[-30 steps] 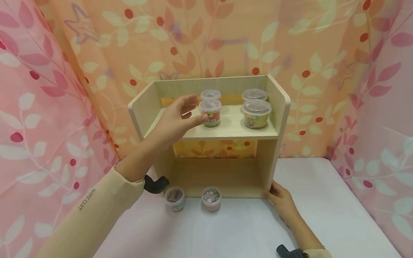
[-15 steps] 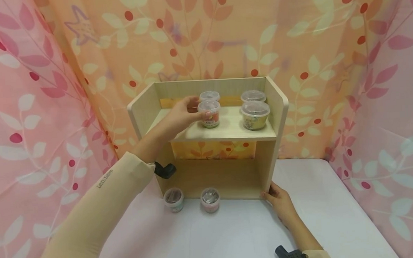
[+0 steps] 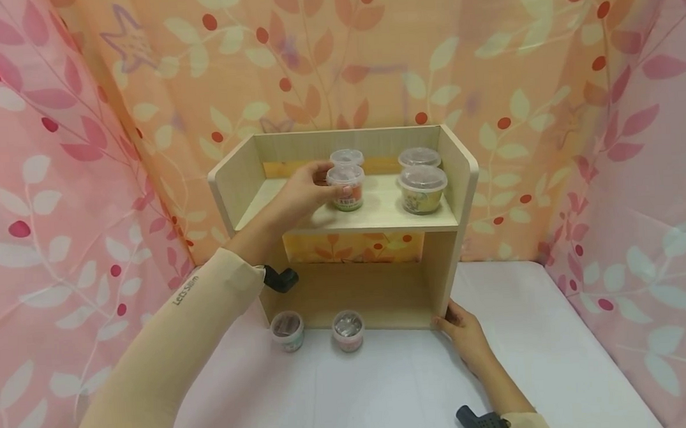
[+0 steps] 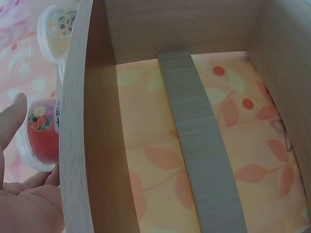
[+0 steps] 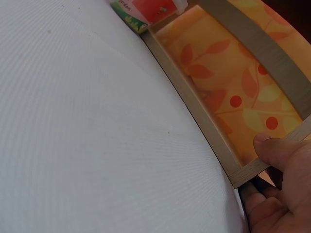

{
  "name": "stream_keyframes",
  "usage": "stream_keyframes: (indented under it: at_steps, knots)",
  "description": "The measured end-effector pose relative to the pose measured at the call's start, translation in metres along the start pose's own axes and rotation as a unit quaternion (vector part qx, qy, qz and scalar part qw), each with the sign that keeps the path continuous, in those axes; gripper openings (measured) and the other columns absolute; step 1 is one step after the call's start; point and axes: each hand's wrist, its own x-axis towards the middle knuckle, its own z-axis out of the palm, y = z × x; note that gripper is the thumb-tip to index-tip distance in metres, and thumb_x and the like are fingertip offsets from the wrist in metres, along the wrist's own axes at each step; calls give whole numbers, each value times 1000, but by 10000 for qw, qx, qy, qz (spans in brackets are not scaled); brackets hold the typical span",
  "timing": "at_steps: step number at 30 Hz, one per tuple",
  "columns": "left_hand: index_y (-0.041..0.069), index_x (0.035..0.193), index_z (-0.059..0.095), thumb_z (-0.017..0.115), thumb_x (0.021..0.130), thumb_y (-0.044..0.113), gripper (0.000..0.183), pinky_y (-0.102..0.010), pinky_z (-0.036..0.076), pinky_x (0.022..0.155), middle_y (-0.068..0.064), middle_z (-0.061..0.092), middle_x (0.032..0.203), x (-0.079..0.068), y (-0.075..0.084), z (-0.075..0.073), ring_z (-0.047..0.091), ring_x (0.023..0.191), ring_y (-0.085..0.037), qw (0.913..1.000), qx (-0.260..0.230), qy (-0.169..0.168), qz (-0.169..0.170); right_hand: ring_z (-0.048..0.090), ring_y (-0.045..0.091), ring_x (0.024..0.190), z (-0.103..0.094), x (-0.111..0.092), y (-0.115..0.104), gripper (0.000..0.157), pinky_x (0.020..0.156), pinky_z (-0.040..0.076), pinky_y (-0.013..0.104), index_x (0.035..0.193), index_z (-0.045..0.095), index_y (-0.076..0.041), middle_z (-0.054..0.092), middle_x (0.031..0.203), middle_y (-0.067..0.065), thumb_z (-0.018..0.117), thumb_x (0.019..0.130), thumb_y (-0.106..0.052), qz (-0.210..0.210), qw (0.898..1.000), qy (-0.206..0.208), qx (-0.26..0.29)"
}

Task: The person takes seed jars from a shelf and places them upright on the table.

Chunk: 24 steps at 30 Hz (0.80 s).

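Note:
A small two-tier wooden shelf (image 3: 338, 231) stands on the white cloth. On its upper board, my left hand (image 3: 299, 200) curls round a small round tub with a clear lid (image 3: 345, 174) and a red label, thumb across the front. The left wrist view shows the red tub (image 4: 43, 138) between thumb and fingers (image 4: 36, 180), partly behind the wood. My right hand (image 3: 469, 342) grips the shelf's lower right front corner. In the right wrist view, the right hand (image 5: 286, 184) has its thumb over the wooden edge and fingers beyond it.
Behind the held tub stands another lidded tub (image 3: 347, 157). Two wider lidded tubs, one yellow in front (image 3: 423, 198) and one behind (image 3: 419, 156), sit at the upper right. On the cloth before the shelf are a bluish tub (image 3: 287, 331) and a pink tub (image 3: 348, 332).
My left hand has moved in against the front red-labelled tub, and its thumb and fingers have closed round it. The right hand keeps its place on the shelf corner.

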Motion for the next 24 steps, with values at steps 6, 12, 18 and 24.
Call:
stream_keyframes:
  at_steps: [6,12,18,24]
  knots:
    - [6,155,39,84,87,27,85,-34,47,109,-6,57,138,4,-2,3,56,125,-18,9999,-82,59,18,46,36,142,-2,-1,-1,70,101,45,16,157,40,-7,50,152,21,73,96,-18,-41,10000,-5,-24]
    - [4,153,42,83,88,21,79,-34,50,106,-8,60,134,0,0,6,58,124,-20,9989,-470,32,69,47,37,141,-1,-1,1,70,96,45,11,157,40,-6,51,151,22,73,96,-15,-21,10000,20,54]
    - [7,149,48,83,88,24,72,-36,48,109,-6,62,136,-13,6,-2,59,125,-19,9987,-460,101,213,47,37,141,1,-1,2,70,96,44,10,157,39,-6,50,151,23,73,96,-15,-17,9999,3,115]
    - [12,143,56,83,89,30,63,-39,46,110,-3,65,132,-36,11,-14,61,123,-19,9984,-261,235,438,46,39,141,0,0,3,70,95,44,8,157,39,-4,50,151,24,72,96,-14,-59,9999,23,94]
